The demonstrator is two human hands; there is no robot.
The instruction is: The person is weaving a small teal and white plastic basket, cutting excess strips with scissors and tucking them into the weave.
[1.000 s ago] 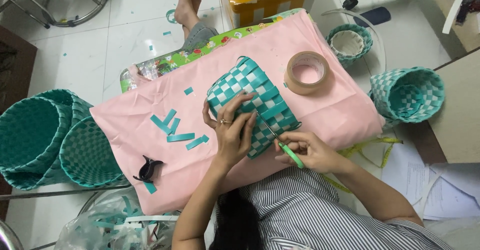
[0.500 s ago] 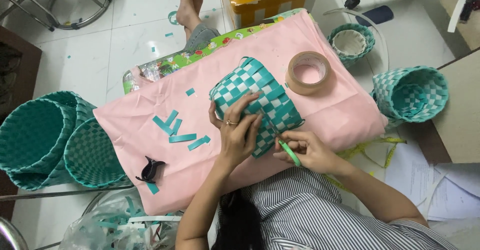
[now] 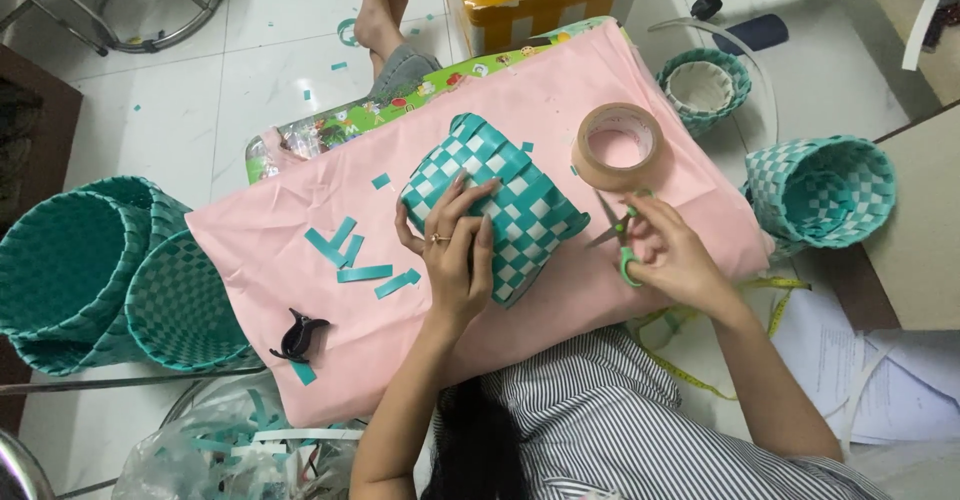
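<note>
A teal-and-white woven basket (image 3: 495, 210) lay on its side at the centre of the frame, on a pink cloth (image 3: 560, 80) that ran from the lower left to the upper right. The left hand (image 3: 455, 250) rested flat on the basket's woven wall, fingers spread and pressing down, a ring on one finger. Just right of the basket, the right hand (image 3: 675, 255) was closed around the green handles of a pair of scissors (image 3: 615, 235), whose blades pointed left towards the basket and looked slightly parted.

A roll of brown tape (image 3: 618, 147) lay on the cloth above the scissors, its hollow core showing only pink cloth. Left of the basket, short cut teal strips (image 3: 350, 260) were scattered on the cloth, and a black hair clip (image 3: 298, 337) sat near the cloth's lower left edge.

At the left edge of the frame stood stacked teal baskets (image 3: 90, 280), nested and tilted, their openings showing only woven insides. At the right, a teal-and-white basket (image 3: 825, 195) leaned on its side with another woven piece tucked inside it. In the upper right a small basket (image 3: 702, 85) stood on the floor; whether it held anything could not be told. A yellow tape measure (image 3: 700, 370) trailed on the floor below the right hand.
</note>
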